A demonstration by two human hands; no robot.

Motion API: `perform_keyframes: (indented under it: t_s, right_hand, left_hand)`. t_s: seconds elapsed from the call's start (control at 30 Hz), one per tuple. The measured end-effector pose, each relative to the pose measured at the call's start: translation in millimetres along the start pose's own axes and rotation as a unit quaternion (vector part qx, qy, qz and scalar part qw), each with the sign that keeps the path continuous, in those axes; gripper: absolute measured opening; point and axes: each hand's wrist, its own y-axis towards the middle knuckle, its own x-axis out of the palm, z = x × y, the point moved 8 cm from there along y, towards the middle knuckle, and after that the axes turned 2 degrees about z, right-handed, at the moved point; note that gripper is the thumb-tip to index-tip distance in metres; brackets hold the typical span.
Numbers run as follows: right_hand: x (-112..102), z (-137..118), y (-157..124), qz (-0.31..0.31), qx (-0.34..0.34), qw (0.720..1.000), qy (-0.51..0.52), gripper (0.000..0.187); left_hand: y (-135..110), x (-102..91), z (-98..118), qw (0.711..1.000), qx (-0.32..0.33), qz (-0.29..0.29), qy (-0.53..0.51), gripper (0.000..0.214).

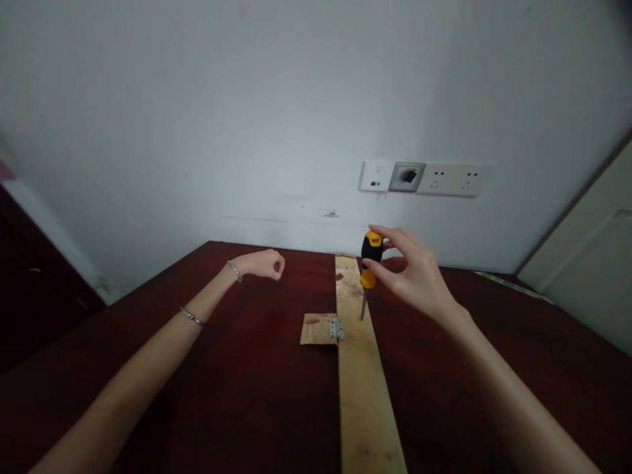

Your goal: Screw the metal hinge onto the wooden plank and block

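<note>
Between the thumb and fingers of my right hand (417, 273) is a screwdriver (372, 253) with a yellow and black handle. It is nearly upright, its shaft pointing down over a long wooden board (365, 388). Whether the tip touches the board I cannot tell. A small metal hinge (336, 328) spans the board's left edge and a small wooden piece (316, 329) beside it. My left hand (264, 264) is curled into a fist above the table, left of the board. Anything inside that fist is hidden. Two silver bracelets circle the left wrist and forearm.
The dark red table (237, 395) reaches back to a pale wall (237, 131). Wall sockets (447, 180) are set above its back edge. A thin flat strip (513, 284) lies at the back right, near a light-coloured panel (592, 276).
</note>
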Motion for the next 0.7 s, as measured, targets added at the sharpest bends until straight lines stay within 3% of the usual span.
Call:
perform_keyframes:
  t_s: [0.13,0.27,0.43,0.7]
  right_hand:
    - [3,-2,-1,-0.004,-0.007,1.000,-0.006,0.045]
    - [6,0,-2,-0.006,-0.019,1.000,-0.017,0.044]
    - [9,2,-2,-0.004,-0.026,0.999,-0.018,0.044]
    - [12,4,-2,-0.005,-0.036,0.999,-0.028,0.044]
  left_hand:
    - [-29,7.3,-80,0.989,-0.122,-0.049,0.071,0.015]
    - [-58,21.5,-125,0.976,-0.176,-0.086,0.091,0.014]
    - [-73,42.1,-145,0.968,-0.198,-0.118,0.101,0.011]
    - [-77,60.6,-149,0.965,-0.195,-0.145,0.095,0.005]
